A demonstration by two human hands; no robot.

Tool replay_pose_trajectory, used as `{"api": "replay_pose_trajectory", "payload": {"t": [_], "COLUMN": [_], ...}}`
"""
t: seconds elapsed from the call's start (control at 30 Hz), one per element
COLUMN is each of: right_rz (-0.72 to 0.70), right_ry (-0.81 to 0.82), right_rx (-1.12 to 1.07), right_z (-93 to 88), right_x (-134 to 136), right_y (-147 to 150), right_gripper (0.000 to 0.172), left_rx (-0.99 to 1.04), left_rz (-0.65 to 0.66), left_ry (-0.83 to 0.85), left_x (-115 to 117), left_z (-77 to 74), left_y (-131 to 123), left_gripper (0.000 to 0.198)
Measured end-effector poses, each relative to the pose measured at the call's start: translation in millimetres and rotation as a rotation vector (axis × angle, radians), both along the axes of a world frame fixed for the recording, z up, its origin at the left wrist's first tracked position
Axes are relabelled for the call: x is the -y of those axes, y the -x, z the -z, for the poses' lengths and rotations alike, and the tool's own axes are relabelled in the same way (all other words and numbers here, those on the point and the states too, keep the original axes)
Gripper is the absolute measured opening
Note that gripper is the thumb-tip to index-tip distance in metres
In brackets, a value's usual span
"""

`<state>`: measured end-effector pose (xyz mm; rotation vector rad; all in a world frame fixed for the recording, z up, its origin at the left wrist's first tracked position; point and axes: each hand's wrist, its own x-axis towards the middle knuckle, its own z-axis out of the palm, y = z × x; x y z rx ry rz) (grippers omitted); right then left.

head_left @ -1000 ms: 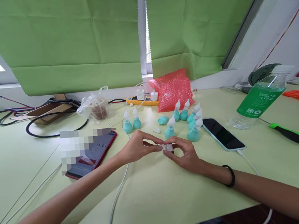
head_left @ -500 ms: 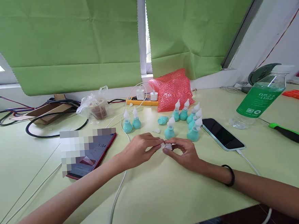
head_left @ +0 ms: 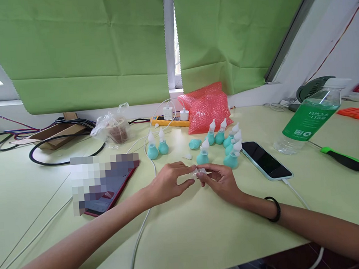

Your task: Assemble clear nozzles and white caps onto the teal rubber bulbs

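Observation:
My right hand [head_left: 220, 181] pinches a small translucent plastic nozzle piece [head_left: 201, 172] between thumb and fingers, low over the table. At the nozzle piece's left end is my left hand [head_left: 174, 183], its fingertips touching or almost touching it and its thumb spread away below. Just behind the hands stands a turquoise squeeze bulb with a whitish pointed tip [head_left: 202, 156]. A turquoise bulb without a tip [head_left: 195, 144] lies on its side, and a small whitish piece [head_left: 187, 157] lies near it. Several tipped bulbs [head_left: 231, 158] stand to the right, and two tipped bulbs [head_left: 153, 151] to the left.
A phone with a red edge [head_left: 118, 196] lies left, partly blurred out. Right are a charging phone [head_left: 267, 161], a tilted-looking water bottle [head_left: 310, 119] and a screwdriver [head_left: 345, 159]. Behind are pink bubble wrap [head_left: 208, 112] and a power strip [head_left: 178, 122]. A white cable [head_left: 143, 227] crosses the table.
My left thumb has dropped away from its fingers, loosening the pinch on the nozzle piece. My right hand's fingers have shifted around the piece. The camera view has moved slightly.

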<state>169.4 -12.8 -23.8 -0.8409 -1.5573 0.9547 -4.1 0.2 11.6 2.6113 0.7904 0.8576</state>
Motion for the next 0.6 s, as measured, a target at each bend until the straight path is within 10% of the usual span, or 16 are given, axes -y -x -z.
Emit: {"api": "replay_pose_trajectory", "payload": {"t": [0.2, 0.43, 0.6], "right_rz": [0.0, 0.058, 0.071], "right_ry": [-0.02, -0.272, -0.416], "right_rx": [0.036, 0.156, 0.228], "right_z": [0.4, -0.3, -0.5], "right_x": [-1, 0, 2], "right_y": [0, -1, -1], "right_gripper": [0.015, 0.02, 0.025], "left_rx": [0.079, 0.417, 0.386], "left_rz": [-0.014, -0.071, -0.023], "left_ry": [0.032, 0.94, 1.069], "left_x": [7, 1, -3], "left_z": [3.2, -9.0, -7.7], "left_y": [-3, -4, -4], "left_gripper": [0.034, 0.041, 0.032]}}
